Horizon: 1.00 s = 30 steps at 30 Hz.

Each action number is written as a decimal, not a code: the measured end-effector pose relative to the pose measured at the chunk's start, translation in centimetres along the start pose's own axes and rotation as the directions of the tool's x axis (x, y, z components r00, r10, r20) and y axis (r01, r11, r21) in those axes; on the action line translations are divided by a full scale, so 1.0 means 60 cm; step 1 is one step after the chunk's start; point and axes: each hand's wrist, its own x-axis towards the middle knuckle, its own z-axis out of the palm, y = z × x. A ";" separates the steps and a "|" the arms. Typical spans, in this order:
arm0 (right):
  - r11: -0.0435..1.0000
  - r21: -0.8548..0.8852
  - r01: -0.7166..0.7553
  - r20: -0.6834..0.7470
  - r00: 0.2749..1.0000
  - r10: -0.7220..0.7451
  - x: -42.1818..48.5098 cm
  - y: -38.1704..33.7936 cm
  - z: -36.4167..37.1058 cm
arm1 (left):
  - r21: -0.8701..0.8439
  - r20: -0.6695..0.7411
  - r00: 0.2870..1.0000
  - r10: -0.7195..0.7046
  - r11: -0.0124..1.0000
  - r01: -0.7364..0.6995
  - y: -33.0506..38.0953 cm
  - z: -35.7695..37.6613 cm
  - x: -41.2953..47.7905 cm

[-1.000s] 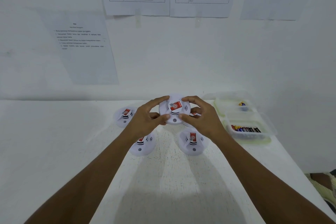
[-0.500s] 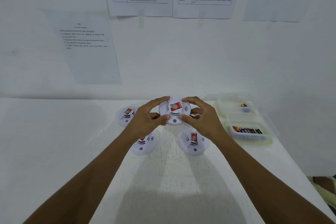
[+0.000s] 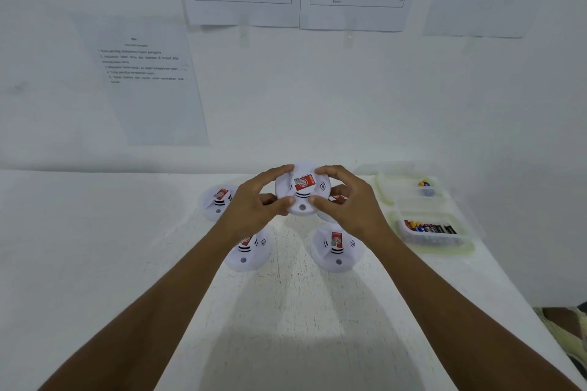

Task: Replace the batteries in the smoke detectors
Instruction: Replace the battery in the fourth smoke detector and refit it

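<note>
Over the white table [image 3: 95, 263], detector [image 3: 301, 190] sits label-up, centred between the hands; left hand [image 3: 251, 206] and right hand [image 3: 349, 203] each grip its rim, fingers curled, opposite sides.

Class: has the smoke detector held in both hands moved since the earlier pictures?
No. The held smoke detector keeps its place up-left of the near-right detector on the table.

Five smoke detectors [image 3: 302, 190], two plastic tubs [image 3: 440, 243], four wall sheets [image 3: 149, 82], two hands [image 3: 251, 209]; batteries [image 3: 428, 228] too blurred to count.
</note>
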 end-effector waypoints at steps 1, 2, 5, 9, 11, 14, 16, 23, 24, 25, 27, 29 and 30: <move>1.000 0.007 -0.003 0.001 1.000 0.003 0.000 0.000 0.000 | -0.001 0.001 1.000 0.004 1.000 -0.004 -0.001 0.000 0.001; 1.000 0.011 -0.005 0.003 1.000 0.005 0.000 0.001 0.000 | -0.002 0.003 1.000 0.006 1.000 -0.006 -0.001 0.000 0.001; 1.000 0.019 -0.004 0.006 1.000 0.004 0.001 0.002 0.000 | 0.002 0.008 1.000 0.001 1.000 -0.001 -0.004 -0.002 0.004; 1.000 0.015 0.003 -0.001 1.000 -0.003 0.003 0.003 -0.001 | -0.002 0.012 1.000 0.006 1.000 -0.006 -0.003 -0.002 0.007; 1.000 0.014 0.012 -0.002 1.000 -0.012 0.005 0.004 -0.002 | 0.000 0.008 1.000 0.009 1.000 -0.009 -0.001 -0.002 0.009; 1.000 0.021 0.009 0.011 1.000 -0.009 0.006 0.006 -0.004 | 0.005 0.010 1.000 0.011 1.000 -0.011 -0.003 -0.002 0.013; 1.000 0.029 0.007 0.018 1.000 -0.007 0.008 0.008 -0.004 | 0.005 0.014 1.000 0.011 1.000 -0.011 -0.006 -0.001 0.014; 1.000 0.011 0.003 0.018 1.000 -0.003 0.017 0.015 -0.004 | 0.048 0.000 1.000 0.013 0.999 -0.013 -0.014 0.000 0.023; 1.000 0.009 0.002 0.019 1.000 -0.003 0.018 0.016 -0.004 | 0.061 -0.004 1.000 0.015 0.998 -0.014 -0.015 0.000 0.024; 1.000 0.009 0.000 0.021 1.000 0.000 0.019 0.017 -0.002 | 0.067 -0.005 1.000 0.016 0.998 -0.016 -0.017 0.001 0.024; 1.000 0.006 -0.007 0.023 1.000 0.007 0.021 0.020 0.000 | 0.056 -0.006 1.000 0.019 0.998 -0.019 -0.020 0.000 0.026; 1.000 0.001 -0.010 0.024 1.000 0.010 0.023 0.023 0.003 | 0.048 -0.012 1.000 0.018 0.999 -0.018 -0.022 0.000 0.026; 1.000 -0.002 -0.009 0.024 1.000 0.009 0.025 0.023 0.004 | 0.047 -0.015 1.000 0.020 0.999 -0.019 -0.022 -0.001 0.027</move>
